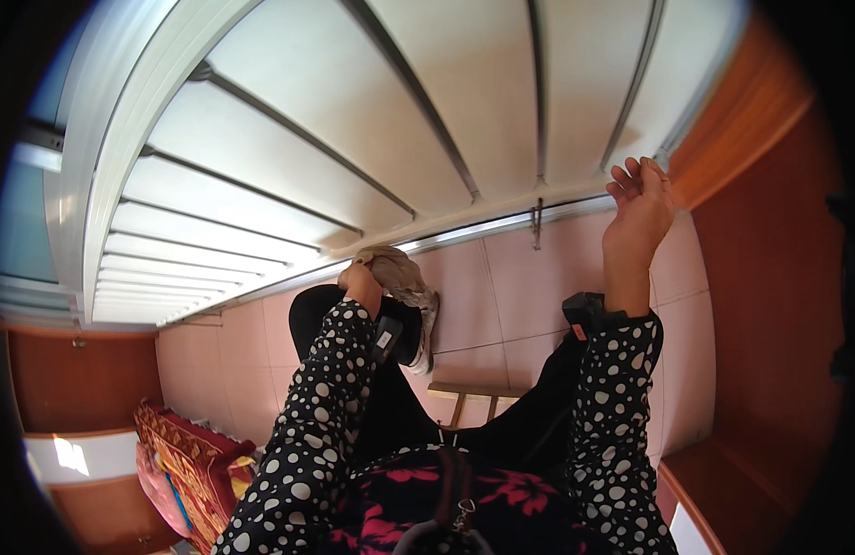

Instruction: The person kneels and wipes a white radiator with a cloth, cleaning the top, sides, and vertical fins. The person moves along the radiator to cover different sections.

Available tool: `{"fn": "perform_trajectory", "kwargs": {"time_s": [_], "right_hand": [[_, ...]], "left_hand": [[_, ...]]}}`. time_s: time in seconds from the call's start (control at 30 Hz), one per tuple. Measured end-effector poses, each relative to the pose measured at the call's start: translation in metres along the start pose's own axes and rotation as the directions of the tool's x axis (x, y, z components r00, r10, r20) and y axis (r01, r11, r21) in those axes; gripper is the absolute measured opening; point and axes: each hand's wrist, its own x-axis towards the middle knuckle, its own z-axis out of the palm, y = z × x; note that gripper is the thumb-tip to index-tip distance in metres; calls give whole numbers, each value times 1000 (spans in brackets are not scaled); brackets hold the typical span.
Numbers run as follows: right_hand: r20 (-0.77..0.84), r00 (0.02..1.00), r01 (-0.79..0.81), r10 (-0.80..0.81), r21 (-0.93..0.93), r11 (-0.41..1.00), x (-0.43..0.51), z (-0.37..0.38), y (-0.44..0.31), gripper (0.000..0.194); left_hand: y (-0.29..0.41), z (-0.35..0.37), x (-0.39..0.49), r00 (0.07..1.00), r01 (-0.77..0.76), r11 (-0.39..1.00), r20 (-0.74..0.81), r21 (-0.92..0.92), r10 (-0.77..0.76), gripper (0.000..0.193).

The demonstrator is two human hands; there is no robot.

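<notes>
My left hand [361, 281] is closed on a beige cloth [392, 270] that hangs over my left knee and partly hides a shoe [425, 333] behind it. Away to the right, my right hand [639, 205] is raised with fingers a little bent and apart, holding nothing. It is near the corner where the white panelled wall or door [490, 104] meets orange-brown wood [725, 118]; whether it touches either, I cannot tell. Both forearms wear dotted sleeves and dark wrist devices.
Pink floor tiles [538, 277] lie below, along the panel's metal bottom edge [469, 232]. A small metal bolt [536, 225] sticks out there. A wooden stool [476, 392] is under me. Behind at lower left are a red patterned cloth [191, 465] and wooden cabinets [87, 381].
</notes>
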Motion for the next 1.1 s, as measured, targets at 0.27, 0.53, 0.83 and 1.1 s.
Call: {"fn": "perform_trajectory", "kwargs": {"time_s": [0.27,0.53,0.83,1.1], "right_hand": [[139,985,-99,97,12,995,-29,26,21,16],[140,989,-38,53,-111,993,-35,26,40,20],[188,976,-41,111,-341,939,-30,11,54,19],[891,216,376,400,-454,808,-131,14,63,54]], "left_hand": [[-6,-56,64,974,136,969,209,-209,-91,31],[-9,-16,-7,754,515,806,602,-292,-264,38],[61,18,-130,346,501,858,935,-113,-79,39],[119,-26,-212,388,341,906,915,-250,107,46]]}}
